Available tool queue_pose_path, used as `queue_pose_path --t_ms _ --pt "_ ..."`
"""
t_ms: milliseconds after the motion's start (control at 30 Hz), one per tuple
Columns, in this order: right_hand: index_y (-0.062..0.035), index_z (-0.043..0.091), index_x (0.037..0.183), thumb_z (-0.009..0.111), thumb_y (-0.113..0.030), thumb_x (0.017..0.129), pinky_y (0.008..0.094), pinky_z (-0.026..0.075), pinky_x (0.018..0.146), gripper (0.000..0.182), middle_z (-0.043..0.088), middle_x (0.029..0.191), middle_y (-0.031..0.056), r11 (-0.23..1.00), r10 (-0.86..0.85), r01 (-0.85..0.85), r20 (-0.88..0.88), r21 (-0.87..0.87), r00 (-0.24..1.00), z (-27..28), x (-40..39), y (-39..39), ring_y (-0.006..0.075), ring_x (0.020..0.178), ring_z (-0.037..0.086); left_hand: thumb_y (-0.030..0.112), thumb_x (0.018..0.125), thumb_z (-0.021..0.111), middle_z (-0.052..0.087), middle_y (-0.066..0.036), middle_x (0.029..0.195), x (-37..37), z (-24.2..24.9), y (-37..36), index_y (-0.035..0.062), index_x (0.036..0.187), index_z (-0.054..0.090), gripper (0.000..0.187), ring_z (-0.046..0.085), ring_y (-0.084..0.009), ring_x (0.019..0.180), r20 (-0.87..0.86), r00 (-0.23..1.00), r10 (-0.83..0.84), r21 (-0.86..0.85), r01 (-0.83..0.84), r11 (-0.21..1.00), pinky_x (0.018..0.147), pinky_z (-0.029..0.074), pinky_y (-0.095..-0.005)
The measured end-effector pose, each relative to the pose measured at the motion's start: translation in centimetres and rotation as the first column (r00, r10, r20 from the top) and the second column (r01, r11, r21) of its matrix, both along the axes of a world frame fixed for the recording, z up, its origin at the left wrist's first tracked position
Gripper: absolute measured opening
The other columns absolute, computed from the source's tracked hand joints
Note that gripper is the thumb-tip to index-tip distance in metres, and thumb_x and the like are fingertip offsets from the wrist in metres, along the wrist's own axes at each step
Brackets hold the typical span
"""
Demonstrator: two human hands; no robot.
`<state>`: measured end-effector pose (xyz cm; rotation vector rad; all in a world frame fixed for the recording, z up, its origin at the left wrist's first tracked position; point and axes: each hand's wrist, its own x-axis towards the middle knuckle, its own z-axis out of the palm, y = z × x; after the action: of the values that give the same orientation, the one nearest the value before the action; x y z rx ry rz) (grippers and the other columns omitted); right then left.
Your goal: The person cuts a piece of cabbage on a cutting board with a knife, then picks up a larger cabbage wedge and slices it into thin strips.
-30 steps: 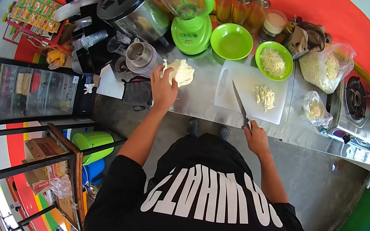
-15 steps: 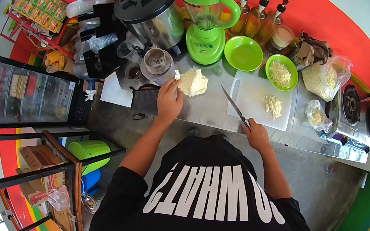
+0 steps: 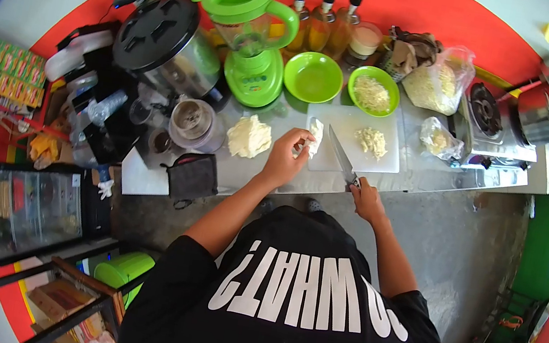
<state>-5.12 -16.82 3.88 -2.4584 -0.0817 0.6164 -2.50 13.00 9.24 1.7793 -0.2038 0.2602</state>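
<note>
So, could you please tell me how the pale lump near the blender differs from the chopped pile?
The pale lump looks like one chunky mass, while the chopped pile is many small, loose pieces. The pale lump sits directly on the steel counter; the chopped pile lies on the white cutting board. Both are cream-colored.

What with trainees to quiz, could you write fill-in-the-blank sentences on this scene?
The right hand holds a long-bladed ____.
The left hand pinches a pale piece at the white rectangular cutting ____.
The round bowl of pale shreds is ____.
Pump-topped glass bottles by the red wall number ____.

Missing words: knife; board; green; three.
</note>
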Motion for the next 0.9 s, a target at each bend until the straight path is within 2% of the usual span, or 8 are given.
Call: queue_pose_path --t_ms 133,200,267,333,433,500,567,900 --pt "-0.0019 0.055 0.121 0.058 -0.032 0.102 0.0614 0.048 0.083 0.035 0.069 0.098 0.0324 0.982 -0.189 0.188 -0.002 -0.021 0.982 -1.8 -0.4 -1.8 0.0537 0.097 0.063 -0.007 0.089 0.057 0.069 -0.010 0.111 2.0 -3.5 -3.1 0.0023 0.113 0.065 0.026 0.066 -0.0178 0.092 -0.220 0.947 -0.232 0.014 0.241 0.970 0.075 0.052 -0.0313" --pt "0.0010 0.055 0.107 0.060 -0.030 0.102 0.0485 0.053 0.062 0.031 0.067 0.073 0.0226 0.956 -0.291 0.293 0.125 0.005 0.949 -2.3 -0.4 -2.1 0.0365 0.056 0.067 -0.008 0.088 0.055 0.069 -0.012 0.112 2.9 -4.3 -4.6 0.0020 0.113 0.065 0.029 0.067 -0.0212 0.094 -0.230 0.933 -0.276 -0.004 0.283 0.959 0.076 0.053 -0.0331" --pt "0.0015 0.055 0.106 0.061 -0.030 0.102 0.0498 0.053 0.065 0.032 0.068 0.075 0.0238 0.948 -0.310 0.318 0.176 -0.018 0.934 -2.0 -0.7 -1.9 0.0395 0.062 0.068 -0.008 0.087 0.053 0.069 -0.013 0.114 3.8 -5.1 -5.9 0.0017 0.114 0.065 0.031 0.068 -0.0245 0.095 -0.242 0.916 -0.318 -0.022 0.323 0.946 0.078 0.054 -0.0348" --pt "0.0031 0.058 0.110 0.064 -0.031 0.100 0.0542 0.052 0.074 0.036 0.069 0.083 0.0277 0.944 -0.304 0.326 0.242 -0.052 0.921 -0.6 -1.1 -0.9 0.0484 0.082 0.068 -0.007 0.084 0.053 0.068 -0.015 0.116 4.9 -6.8 -6.6 0.0035 0.114 0.066 0.034 0.066 -0.0315 0.104 -0.080 0.954 -0.288 0.184 0.298 0.937 0.087 0.052 -0.0397" --pt "0.0039 0.058 0.116 0.064 -0.030 0.100 0.0554 0.051 0.077 0.038 0.069 0.085 0.0290 0.935 -0.331 0.355 0.328 -0.017 0.885 0.5 -1.9 0.9 0.0504 0.088 0.066 -0.003 0.083 0.059 0.067 -0.015 0.116 6.0 -8.7 -6.7 0.0072 0.113 0.066 0.033 0.060 -0.0352 0.108 -0.006 0.956 -0.294 0.438 0.267 0.858 0.096 0.048 -0.0448" --pt "0.0043 0.058 0.121 0.063 -0.030 0.100 0.0548 0.051 0.079 0.040 0.069 0.089 0.0299 0.929 -0.350 0.370 0.269 -0.023 0.897 0.9 -2.1 1.5 0.0499 0.090 0.066 -0.002 0.082 0.062 0.066 -0.011 0.122 6.1 -9.1 -6.6 0.0096 0.114 0.068 0.035 0.058 -0.0311 0.117 -0.063 0.947 -0.316 0.498 0.304 0.812 0.100 0.046 -0.0431" --pt "-0.0004 0.058 0.119 0.059 -0.033 0.101 0.0587 0.050 0.086 0.037 0.069 0.103 0.0319 0.911 -0.412 0.409 0.092 0.058 0.906 1.2 -2.0 2.2 0.0523 0.102 0.064 -0.002 0.081 0.064 0.062 -0.008 0.129 5.6 -9.0 -6.4 0.0104 0.118 0.068 0.039 0.056 -0.0286 0.120 0.138 0.963 -0.233 0.595 0.107 0.797 0.100 0.045 -0.0425" --pt "0.0011 0.046 0.120 0.054 -0.027 0.103 0.0594 0.052 0.082 0.033 0.070 0.094 0.0318 0.968 -0.190 0.195 0.049 -0.158 0.981 4.1 1.6 4.2 0.0521 0.093 0.067 0.004 0.086 0.059 0.062 -0.004 0.128 5.4 -9.3 -7.7 0.0064 0.121 0.065 0.036 0.055 -0.0259 0.123 0.023 0.973 -0.228 0.698 0.147 0.700 0.101 0.042 -0.0410"
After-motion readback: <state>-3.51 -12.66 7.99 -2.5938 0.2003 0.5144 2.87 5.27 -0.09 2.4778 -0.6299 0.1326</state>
